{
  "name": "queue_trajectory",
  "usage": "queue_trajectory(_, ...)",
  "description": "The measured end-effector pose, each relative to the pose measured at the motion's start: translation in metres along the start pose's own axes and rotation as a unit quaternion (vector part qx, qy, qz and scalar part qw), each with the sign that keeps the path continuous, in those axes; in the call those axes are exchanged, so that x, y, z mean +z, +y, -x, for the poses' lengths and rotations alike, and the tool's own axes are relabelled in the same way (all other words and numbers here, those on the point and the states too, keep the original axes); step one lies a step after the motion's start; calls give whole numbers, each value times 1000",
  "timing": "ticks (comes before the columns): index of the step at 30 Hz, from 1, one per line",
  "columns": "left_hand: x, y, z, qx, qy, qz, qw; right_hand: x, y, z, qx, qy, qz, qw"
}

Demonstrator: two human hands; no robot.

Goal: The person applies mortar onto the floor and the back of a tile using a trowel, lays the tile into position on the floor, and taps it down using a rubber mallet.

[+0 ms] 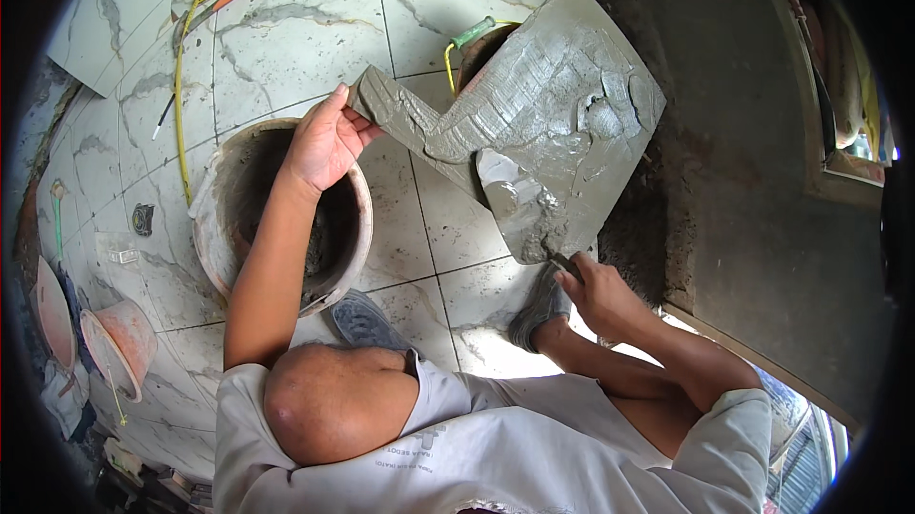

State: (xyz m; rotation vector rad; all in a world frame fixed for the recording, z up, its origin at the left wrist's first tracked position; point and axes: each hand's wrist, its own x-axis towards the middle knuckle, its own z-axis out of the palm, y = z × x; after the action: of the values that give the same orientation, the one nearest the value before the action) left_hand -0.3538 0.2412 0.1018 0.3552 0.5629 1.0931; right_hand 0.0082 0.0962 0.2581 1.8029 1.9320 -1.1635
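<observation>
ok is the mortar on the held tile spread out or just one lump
Spread, though unevenly: the grey mortar covers most of the visible face, ridged in places and lumpy near the trowel.

Head view, left of two side-by-side fisheyes | we look steeply down from above the wearer's shirt (496,462), facing the tiled floor (305,52) | we sit close over the raised knee (329,409), left hand (329,142) and right hand (605,297) farther off | we see straight edges bow outward
</observation>
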Motion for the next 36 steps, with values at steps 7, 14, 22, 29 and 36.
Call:
queue_trajectory(7,1,4,2,-14,-35,8,999,17,-41,22,10,-222,-9,975)
queue_trajectory(14,4,58,6,-55,-11,-158,986,-25,-133,-11,-127,-173,53,975)
queue_trajectory(22,25,169,71,128,127,-377,909,14,-237,-110,-322,-229,89,914)
queue_trajectory(29,94,117,139,181,61,-369,910,-47,-146,-86,-240,-22,-53,969)
queue_trajectory(36,138,34,121,-107,-57,-282,952,-133,41,-61,80,321,-8,944)
